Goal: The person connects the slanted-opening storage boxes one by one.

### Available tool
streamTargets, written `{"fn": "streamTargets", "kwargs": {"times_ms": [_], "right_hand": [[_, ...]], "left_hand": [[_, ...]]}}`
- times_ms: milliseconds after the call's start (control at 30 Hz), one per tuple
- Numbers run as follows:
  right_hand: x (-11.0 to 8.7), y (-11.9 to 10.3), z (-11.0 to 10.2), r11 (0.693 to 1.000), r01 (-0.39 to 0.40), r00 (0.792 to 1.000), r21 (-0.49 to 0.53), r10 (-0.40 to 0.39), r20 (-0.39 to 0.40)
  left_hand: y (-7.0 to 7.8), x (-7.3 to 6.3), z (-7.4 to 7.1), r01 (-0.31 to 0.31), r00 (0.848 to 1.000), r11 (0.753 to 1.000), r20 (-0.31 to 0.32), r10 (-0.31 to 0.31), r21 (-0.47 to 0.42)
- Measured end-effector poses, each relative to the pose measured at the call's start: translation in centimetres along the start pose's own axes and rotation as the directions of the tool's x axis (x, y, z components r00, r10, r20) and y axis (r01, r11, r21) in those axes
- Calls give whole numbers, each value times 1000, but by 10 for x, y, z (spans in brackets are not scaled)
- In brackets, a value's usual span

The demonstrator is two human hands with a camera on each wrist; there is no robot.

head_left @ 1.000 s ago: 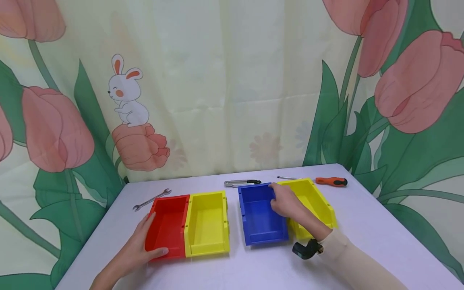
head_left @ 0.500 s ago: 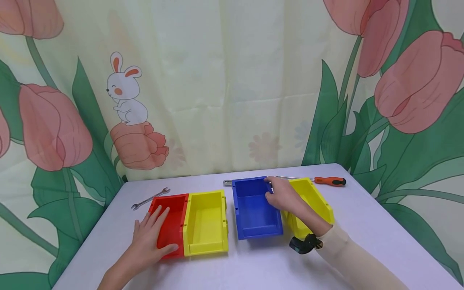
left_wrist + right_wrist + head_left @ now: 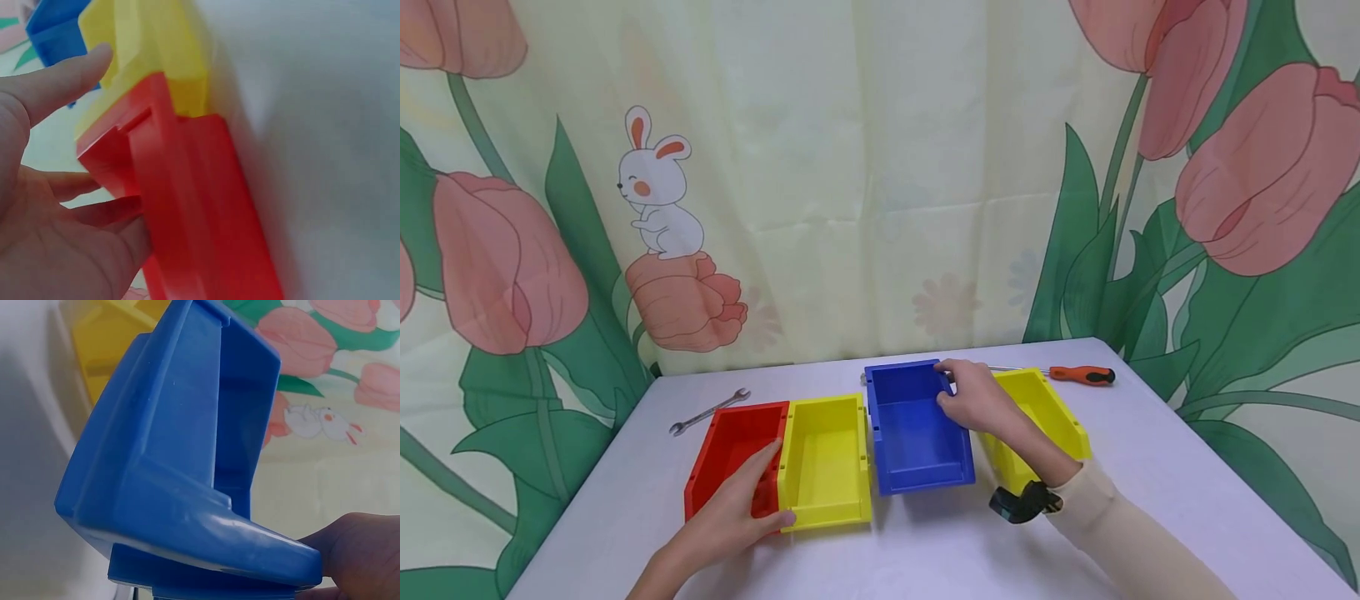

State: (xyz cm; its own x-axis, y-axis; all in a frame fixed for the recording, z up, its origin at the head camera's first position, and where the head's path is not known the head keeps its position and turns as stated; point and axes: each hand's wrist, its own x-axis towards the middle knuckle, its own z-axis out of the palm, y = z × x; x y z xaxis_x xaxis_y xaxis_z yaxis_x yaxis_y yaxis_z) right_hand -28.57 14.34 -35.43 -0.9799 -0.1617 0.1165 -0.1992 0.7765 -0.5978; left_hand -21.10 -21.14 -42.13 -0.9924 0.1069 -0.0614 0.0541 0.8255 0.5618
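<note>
In the head view, my right hand [image 3: 976,402] grips the right wall of a blue plastic storage bin [image 3: 919,442], thumb inside near the back corner. The bin stands close to the right side of a yellow bin [image 3: 826,462]. My left hand [image 3: 730,510] reaches across a red bin [image 3: 741,429] joined against that yellow one. Its fingers are extended into the red bin, and its thumb [image 3: 81,72] points over toward the yellow bin's front. The right wrist view shows the blue bin's underside and front lip [image 3: 181,431], the bin tilted in that view.
A second yellow bin [image 3: 1063,421] sits right of the blue one, partly behind my right forearm. An open-end wrench [image 3: 709,412] lies at back left. An orange-handled screwdriver [image 3: 1081,376] lies at back right. The blue bin hides most of a utility knife behind it.
The blue bin has moved left and slightly back with my right hand, toward the left yellow bin, covering the knife. My left hand has shifted right from the red bin's outer side.
</note>
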Motion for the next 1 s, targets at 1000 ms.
{"fn": "streamTargets", "kwargs": {"times_ms": [1000], "right_hand": [[-1, -4, 9, 1000, -3, 999, -24, 2, -34]], "left_hand": [[-2, 3, 12, 21, 999, 999, 24, -22, 26]]}}
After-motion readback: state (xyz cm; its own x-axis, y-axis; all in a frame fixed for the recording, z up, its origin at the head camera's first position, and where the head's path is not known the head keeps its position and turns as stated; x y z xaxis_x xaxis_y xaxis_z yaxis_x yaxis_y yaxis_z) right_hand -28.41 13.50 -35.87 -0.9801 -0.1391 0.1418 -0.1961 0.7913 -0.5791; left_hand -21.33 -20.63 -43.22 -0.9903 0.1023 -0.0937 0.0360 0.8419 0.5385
